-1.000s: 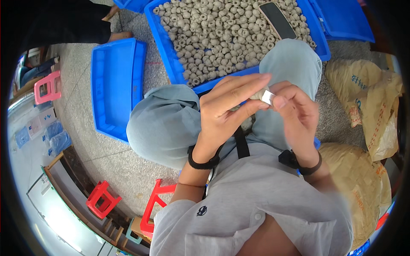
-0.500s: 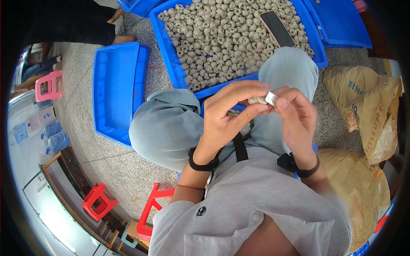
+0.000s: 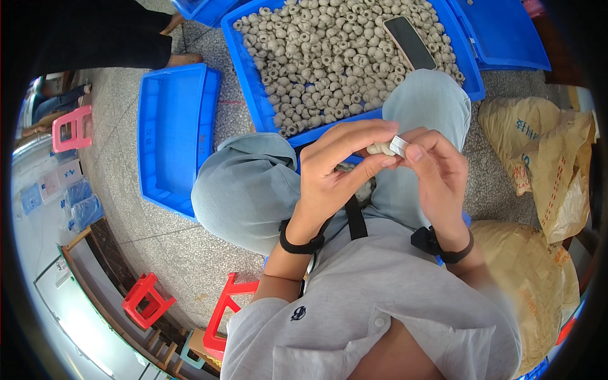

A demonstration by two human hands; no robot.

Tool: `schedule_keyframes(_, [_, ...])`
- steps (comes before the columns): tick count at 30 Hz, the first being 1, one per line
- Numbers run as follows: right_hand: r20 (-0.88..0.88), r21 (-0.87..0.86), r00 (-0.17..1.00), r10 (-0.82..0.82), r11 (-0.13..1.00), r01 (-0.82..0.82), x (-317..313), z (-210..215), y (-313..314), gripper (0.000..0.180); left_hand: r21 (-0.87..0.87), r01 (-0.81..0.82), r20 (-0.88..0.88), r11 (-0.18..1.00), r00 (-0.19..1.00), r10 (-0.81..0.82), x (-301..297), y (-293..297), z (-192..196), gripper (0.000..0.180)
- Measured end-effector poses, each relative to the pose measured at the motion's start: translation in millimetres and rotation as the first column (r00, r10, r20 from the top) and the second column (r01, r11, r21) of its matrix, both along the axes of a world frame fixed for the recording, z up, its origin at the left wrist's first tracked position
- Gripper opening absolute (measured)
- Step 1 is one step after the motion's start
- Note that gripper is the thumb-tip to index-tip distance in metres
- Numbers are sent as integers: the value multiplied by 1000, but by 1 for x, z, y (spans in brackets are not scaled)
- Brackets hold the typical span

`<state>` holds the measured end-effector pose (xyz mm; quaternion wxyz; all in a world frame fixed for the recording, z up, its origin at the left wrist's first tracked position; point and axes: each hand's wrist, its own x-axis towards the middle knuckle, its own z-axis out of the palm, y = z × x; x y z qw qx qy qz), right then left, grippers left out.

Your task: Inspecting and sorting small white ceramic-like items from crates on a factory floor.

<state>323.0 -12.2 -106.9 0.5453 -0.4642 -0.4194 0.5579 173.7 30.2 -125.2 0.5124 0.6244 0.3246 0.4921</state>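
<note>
Above my lap, my left hand [image 3: 332, 161] pinches a small grey ball-shaped piece [image 3: 379, 149] between thumb and fingers. My right hand [image 3: 441, 166] grips a small flat, shiny whitish strip [image 3: 398, 145] between thumb and fingers; its exact kind does not show. The strip's edge lies against the right side of the grey piece, and the fingertips of both hands nearly meet there. Beyond my knees stands a blue crate [image 3: 250, 82] holding a great many similar grey pieces, some with round holes. Part of the held piece is hidden by my fingers.
A phone [image 3: 410, 43] lies on the pieces in the crate. To the left stand blue trays [image 3: 168, 133] on the speckled floor, with red stools [image 3: 147, 299] further back. Brown sacks [image 3: 538, 158] sit at the right. Another person's leg and foot [image 3: 183, 59] show at the upper left.
The strip in my right hand has tilted slightly and shifted a little left against the grey piece. My left hand has hardly moved.
</note>
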Motion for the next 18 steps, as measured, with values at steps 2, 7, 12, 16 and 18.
schedule_keyframes(2, [43,21,999,0,1000,-1,0,-1,0,20,2,0,-2,1000,1000,0,0,0,-1,29])
schedule_keyframes(7, [13,-8,1000,-2,1000,2,-2,3,0,19,21,-8,-26,1000,1000,8,0,0,0,29])
schedule_keyframes(12, [3,-14,1000,1,1000,-1,-3,2,0,20,21,-14,-45,1000,999,15,0,0,0,28])
schedule_keyframes(16, [-20,-39,1000,1,999,-2,-4,3,1,19,10,-20,-40,1000,999,20,1,0,0,27])
schedule_keyframes(18, [-31,-41,1000,-1,999,0,-4,4,1,19,8,-23,-45,1000,999,23,2,1,1,27])
